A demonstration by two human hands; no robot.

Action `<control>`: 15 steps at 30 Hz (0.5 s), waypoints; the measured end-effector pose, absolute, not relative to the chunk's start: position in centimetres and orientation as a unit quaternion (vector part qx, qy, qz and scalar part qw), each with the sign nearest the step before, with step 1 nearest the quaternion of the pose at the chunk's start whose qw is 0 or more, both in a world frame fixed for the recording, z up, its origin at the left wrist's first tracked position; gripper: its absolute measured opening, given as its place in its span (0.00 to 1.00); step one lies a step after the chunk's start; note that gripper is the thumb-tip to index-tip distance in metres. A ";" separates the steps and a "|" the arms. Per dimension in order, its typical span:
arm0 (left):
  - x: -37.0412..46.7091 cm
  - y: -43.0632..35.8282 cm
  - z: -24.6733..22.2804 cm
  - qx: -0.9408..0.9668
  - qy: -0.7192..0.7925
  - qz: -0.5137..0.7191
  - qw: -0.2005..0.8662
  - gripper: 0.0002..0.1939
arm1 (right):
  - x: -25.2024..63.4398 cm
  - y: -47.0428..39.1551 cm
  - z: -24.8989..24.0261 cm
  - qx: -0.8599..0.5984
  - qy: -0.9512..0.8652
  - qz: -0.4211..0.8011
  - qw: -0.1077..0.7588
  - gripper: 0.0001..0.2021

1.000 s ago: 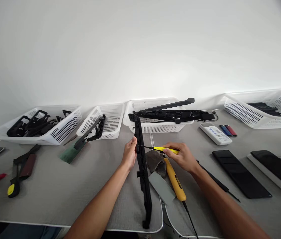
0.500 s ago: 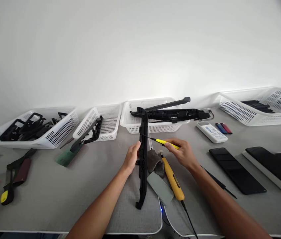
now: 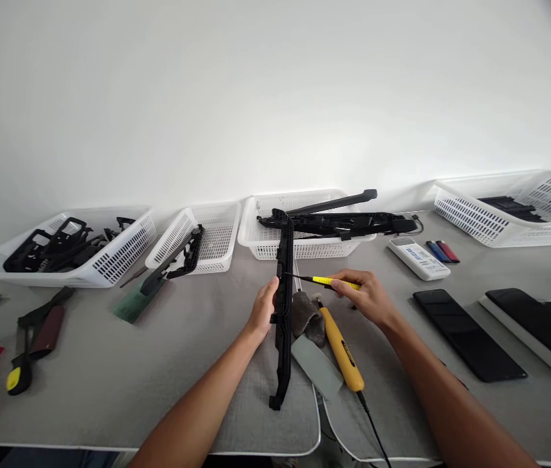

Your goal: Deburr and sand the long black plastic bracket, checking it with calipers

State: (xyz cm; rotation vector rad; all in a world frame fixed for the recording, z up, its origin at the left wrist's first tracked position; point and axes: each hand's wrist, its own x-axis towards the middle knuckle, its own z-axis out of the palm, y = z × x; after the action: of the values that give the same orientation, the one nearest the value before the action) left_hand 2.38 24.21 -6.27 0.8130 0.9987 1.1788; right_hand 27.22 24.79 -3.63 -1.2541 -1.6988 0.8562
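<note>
A long black plastic part (image 3: 284,305) stands lengthwise in the middle, gripped partway along by my left hand (image 3: 262,307). My right hand (image 3: 364,292) is closed round a yellow-handled tool (image 3: 321,280), whose thin dark tip touches or nearly touches the black part above my left fingers. Beneath and beside the part lie a crumpled grey-brown piece (image 3: 308,318), a grey-green flat block (image 3: 317,366) and a yellow corded tool (image 3: 342,351).
Behind the hands, a white basket (image 3: 268,250) carries long black parts. More baskets stand at left (image 3: 124,257) and right (image 3: 504,235). A phone (image 3: 468,335), a white device (image 3: 418,259) and two lighters (image 3: 442,251) lie right; a green sheet (image 3: 132,305) lies left.
The view has shifted slightly. The yellow tool's tip has moved a little down along the black part, and my right hand has turned slightly. Both hands keep their hold.
</note>
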 end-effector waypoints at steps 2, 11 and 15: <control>2.3 24.3 -6.3 0.354 0.435 0.523 0.642 0.33 | 27.0 24.7 -3.5 -0.498 -0.682 0.337 0.417 0.27; 2.3 24.2 -6.2 0.339 0.420 0.534 0.651 0.33 | 26.9 24.5 -3.2 -0.493 -0.683 0.340 0.418 0.26; 2.3 24.3 -6.5 0.334 0.422 0.542 0.646 0.32 | 26.9 24.5 -3.1 -0.498 -0.687 0.328 0.416 0.28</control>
State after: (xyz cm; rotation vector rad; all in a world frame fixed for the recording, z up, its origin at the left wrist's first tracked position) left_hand 2.28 24.34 -6.51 0.7602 0.9603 1.2330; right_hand 26.91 24.49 -3.08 -1.2500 -1.7256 0.8239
